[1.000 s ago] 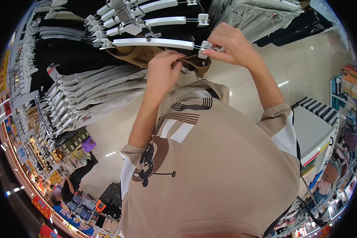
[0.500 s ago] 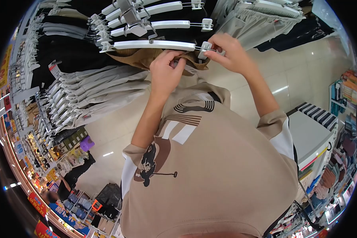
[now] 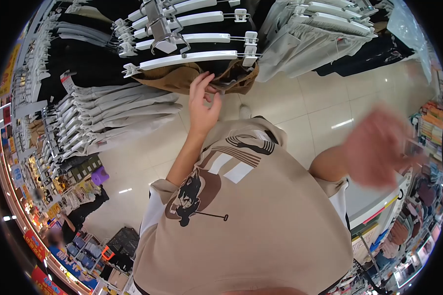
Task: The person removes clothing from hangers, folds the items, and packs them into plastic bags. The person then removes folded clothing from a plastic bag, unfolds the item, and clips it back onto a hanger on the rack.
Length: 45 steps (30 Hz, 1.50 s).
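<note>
A brown garment (image 3: 170,77) hangs from a white clip hanger (image 3: 187,60), its waist opening gaping at the right. My left hand (image 3: 205,105) is at the front edge of the garment, fingertips touching the cloth, with the thumb apart from the fingers. The hanger's right clip (image 3: 250,56) is just above the garment's right end; whether it grips the cloth cannot be made out. Far to the right, away from the hanger, my right hand (image 3: 376,147) is smeared by motion, so its fingers cannot be read.
More white hangers with dark clothes are behind the brown garment. Light grey garments (image 3: 133,110) hang at the left, pale trousers (image 3: 305,42) at the upper right. A white cabinet (image 3: 374,201) stands at the right. A person (image 3: 76,219) is at the lower left, near a black basket (image 3: 125,243).
My right hand has left the hanger's right clip and swung far to the right and down. My left hand has moved slightly down, its fingers looser at the brown garment.
</note>
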Tool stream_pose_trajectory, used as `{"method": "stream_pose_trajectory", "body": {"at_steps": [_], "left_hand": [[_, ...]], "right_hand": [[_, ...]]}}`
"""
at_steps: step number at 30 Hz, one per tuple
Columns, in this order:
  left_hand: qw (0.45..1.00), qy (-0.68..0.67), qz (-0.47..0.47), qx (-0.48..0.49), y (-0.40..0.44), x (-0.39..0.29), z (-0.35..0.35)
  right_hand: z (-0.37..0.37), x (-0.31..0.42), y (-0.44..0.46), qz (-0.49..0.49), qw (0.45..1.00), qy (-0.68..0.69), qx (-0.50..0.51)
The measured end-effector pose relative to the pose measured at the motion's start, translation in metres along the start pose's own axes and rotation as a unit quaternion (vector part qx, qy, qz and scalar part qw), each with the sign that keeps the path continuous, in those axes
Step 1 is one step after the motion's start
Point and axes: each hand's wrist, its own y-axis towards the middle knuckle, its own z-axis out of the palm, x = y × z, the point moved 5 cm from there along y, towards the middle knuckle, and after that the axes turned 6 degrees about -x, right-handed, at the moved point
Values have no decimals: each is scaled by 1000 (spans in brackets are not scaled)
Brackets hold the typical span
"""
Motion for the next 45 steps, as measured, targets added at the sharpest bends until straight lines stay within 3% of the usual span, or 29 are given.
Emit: {"method": "stream_pose_trajectory", "body": {"at_steps": [5,8,9,12,14,15,17,18,20,23,26,30,32,33,35,36,38,41,45], "left_hand": [[1000,-14,-4,0,-16,0,4],[1000,-24,2,-20,-18,-4,2],[999,-24,4,-28,-18,-4,1],[999,-22,0,-40,-21,-7,-6],[999,-20,-10,-33,-24,-5,-9],[999,-20,-13,-36,-25,-5,-10],[999,-21,-22,-39,-28,-3,-12],[999,-21,-22,-40,-29,-3,-12],[999,-20,-21,-42,-31,-2,-12],[998,-21,-27,-45,-33,-2,-13],[996,-28,-37,-70,-36,-1,-13],[996,-29,-45,-75,-41,0,-15],[995,-33,-50,-76,-42,2,-16],[994,-38,-55,-83,-43,1,-17],[992,-51,-66,-94,-45,0,-19],[992,-51,-80,-81,-48,5,-19],[991,-56,-104,-58,-57,21,-22],[980,-80,-174,56,-68,30,-19],[960,-82,-188,189,-73,31,-10]], "right_hand": [[98,88,55,-48,971,-87,218],[113,83,52,-146,962,-46,227],[111,76,49,-184,963,-8,195],[112,78,60,-157,964,28,211],[103,83,64,-240,961,-10,140],[120,64,60,-347,936,-45,38],[121,62,55,-362,932,-24,16],[109,77,53,-271,957,30,97],[113,72,50,-193,965,39,174],[127,51,56,-179,959,-10,217],[104,70,74,-95,950,95,282],[105,57,71,-146,941,113,284],[103,58,69,-229,943,-20,239],[107,58,61,-296,929,-147,164],[105,54,56,-252,944,-174,123],[103,50,57,-144,974,-74,159],[95,33,46,6,980,41,192],[59,-30,-4,118,972,72,188],[54,-78,-85,384,907,-62,159]]}}
